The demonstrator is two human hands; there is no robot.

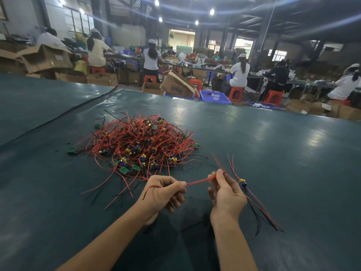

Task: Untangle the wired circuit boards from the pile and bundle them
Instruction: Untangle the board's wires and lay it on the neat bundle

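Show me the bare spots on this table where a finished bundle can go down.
Widest: table right of the pile, beyond the right hand. Also the near-left stretch, beside the left hand. Crowded: stray wires ahead of the left hand; wired boards hang beside the right hand.

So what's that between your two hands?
A thin red wire runs straight from the left hand to the right hand, both holding it, above the dark green table mat. The head view shows it.
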